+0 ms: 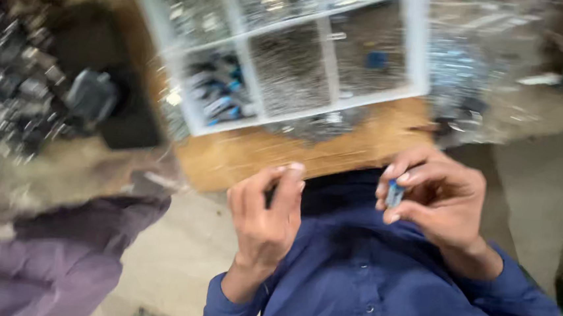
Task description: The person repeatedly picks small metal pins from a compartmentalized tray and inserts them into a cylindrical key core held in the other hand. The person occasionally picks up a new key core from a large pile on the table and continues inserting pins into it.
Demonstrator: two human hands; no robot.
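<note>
Looking down past your dark blue shirt [378,283], you have both hands raised in front of your chest, a little apart from each other. Your right hand [440,199] is curled around a small blue and silver part [394,193], pinched between thumb and fingertips with the part standing roughly upright. Your left hand [266,210] is half closed, thumb meeting the fingers, and something dark may sit between them, but the blur hides it, so you cannot tell whether it grips anything.

Judging from this, you are mid-way through handling one piece: it is picked up and in your fingers, not yet set down anywhere, and plenty of loose stock remains ahead of you.

Just beyond your hands lies the wooden surface [255,156]. On it rests a white divided tray [414,48]; its near-left compartment holds several blue and silver parts [216,94] like the one you hold, and the neighbouring compartments are filled with fine grey metal bits [291,69]. More loose metal pieces [9,79] are heaped on the far left, beside a dark object [91,95]. A purple sleeve [57,254] of another person shows at the lower left.
</note>
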